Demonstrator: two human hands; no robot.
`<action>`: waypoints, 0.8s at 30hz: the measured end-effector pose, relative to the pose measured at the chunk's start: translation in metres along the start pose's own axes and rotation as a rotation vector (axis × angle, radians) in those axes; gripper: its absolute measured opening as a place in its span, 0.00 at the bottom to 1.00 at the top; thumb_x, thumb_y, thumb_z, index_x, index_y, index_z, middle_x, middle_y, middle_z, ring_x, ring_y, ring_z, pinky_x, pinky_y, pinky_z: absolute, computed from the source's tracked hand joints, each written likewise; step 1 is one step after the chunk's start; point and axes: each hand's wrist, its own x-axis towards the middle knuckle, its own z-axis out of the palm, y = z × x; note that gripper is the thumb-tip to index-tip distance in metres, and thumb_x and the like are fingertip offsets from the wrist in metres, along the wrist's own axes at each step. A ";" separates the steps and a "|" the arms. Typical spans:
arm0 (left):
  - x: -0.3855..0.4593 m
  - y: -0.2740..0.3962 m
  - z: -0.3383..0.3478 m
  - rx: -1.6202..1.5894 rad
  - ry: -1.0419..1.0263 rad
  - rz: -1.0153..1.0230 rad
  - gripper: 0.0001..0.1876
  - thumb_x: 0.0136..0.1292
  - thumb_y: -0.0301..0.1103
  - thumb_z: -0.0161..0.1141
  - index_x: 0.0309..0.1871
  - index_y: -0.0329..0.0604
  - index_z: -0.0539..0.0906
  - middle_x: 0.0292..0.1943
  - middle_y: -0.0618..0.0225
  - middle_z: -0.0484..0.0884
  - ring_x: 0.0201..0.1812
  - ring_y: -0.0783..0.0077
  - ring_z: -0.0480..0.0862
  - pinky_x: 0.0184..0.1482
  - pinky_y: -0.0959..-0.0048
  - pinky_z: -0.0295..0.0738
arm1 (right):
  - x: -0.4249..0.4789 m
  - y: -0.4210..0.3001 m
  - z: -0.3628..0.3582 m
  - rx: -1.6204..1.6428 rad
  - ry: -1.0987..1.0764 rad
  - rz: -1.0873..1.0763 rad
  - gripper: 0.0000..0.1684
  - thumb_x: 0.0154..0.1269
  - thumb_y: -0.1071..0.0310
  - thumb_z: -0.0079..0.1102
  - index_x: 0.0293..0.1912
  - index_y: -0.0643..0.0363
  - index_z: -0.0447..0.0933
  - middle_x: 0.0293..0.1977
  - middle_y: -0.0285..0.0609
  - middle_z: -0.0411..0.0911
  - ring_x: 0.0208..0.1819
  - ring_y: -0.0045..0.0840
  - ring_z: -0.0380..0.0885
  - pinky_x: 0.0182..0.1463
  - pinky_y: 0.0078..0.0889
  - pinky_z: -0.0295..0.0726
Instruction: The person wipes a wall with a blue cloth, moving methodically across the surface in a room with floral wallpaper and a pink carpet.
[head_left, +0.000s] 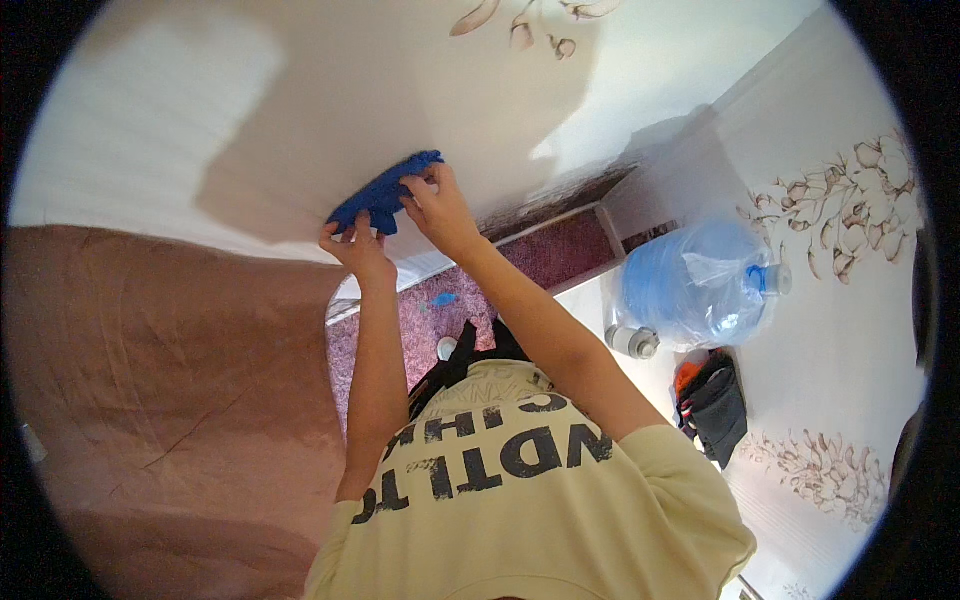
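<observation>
A dark blue cloth (382, 196) lies against the white wall in front of me, bunched into a slanting strip. My left hand (360, 247) grips its lower left end, the fingertips tucked around the edge. At the upper right end my right hand (439, 202) pinches the same cloth between thumb and fingers. Both forearms reach out from my pale yellow T-shirt with dark printed letters, and my shadow falls on the wall around the cloth.
A brown sheet (172, 390) covers a wide surface at left. Below is a pink carpet (405, 315) with a small blue thing on it. At right stand a large blue water bottle (675, 281) in clear plastic, a small bottle (632, 341) and a dark folded garment (716, 409), beside a flower-patterned wall.
</observation>
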 end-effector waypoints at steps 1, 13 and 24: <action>-0.004 -0.004 0.009 0.015 -0.007 0.001 0.25 0.59 0.23 0.62 0.51 0.53 0.58 0.49 0.61 0.68 0.46 0.69 0.72 0.38 0.72 0.72 | -0.001 0.005 -0.005 0.023 0.018 0.039 0.21 0.51 0.74 0.67 0.46 0.58 0.74 0.43 0.53 0.69 0.46 0.46 0.72 0.47 0.39 0.76; -0.071 -0.058 0.132 0.081 -0.212 -0.100 0.19 0.63 0.29 0.59 0.48 0.45 0.59 0.46 0.59 0.70 0.47 0.68 0.74 0.47 0.64 0.76 | 0.011 0.075 -0.086 -0.045 0.325 0.443 0.25 0.49 0.75 0.66 0.46 0.64 0.66 0.48 0.57 0.62 0.52 0.50 0.65 0.55 0.42 0.68; -0.066 -0.186 0.180 0.250 -0.304 -0.377 0.16 0.62 0.31 0.63 0.46 0.40 0.67 0.45 0.63 0.72 0.44 0.69 0.75 0.41 0.68 0.79 | -0.047 0.200 -0.103 -0.102 0.399 0.801 0.30 0.51 0.78 0.57 0.55 0.71 0.60 0.53 0.62 0.61 0.56 0.54 0.61 0.62 0.45 0.62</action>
